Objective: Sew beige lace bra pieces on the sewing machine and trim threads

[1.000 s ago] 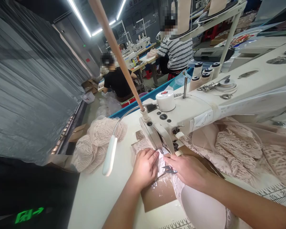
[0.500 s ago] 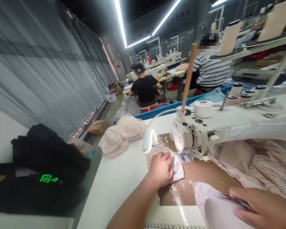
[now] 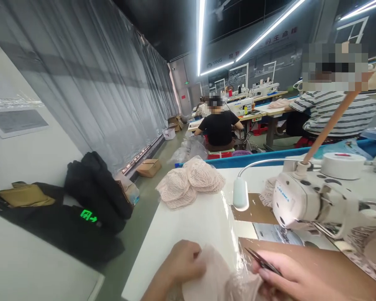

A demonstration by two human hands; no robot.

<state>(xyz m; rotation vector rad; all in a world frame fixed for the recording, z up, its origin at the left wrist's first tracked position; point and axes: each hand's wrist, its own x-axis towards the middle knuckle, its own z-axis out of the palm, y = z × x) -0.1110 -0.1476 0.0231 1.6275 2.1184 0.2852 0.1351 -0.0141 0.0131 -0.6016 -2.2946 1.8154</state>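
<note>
Hands [image 3: 188, 261] nearer white table [image 3: 188, 217] edge

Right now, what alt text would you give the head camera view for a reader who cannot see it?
At a white sewing table, the left hand and the right hand, which holds small thread snips, grip a pale fabric piece beside a white sewing machine. A pile of beige lace pieces lies further back, and other people sit sewing beyond.

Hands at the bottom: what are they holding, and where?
Left hand grips the pale fabric piece at its left edge; right hand holds small snips and its right side.
</note>
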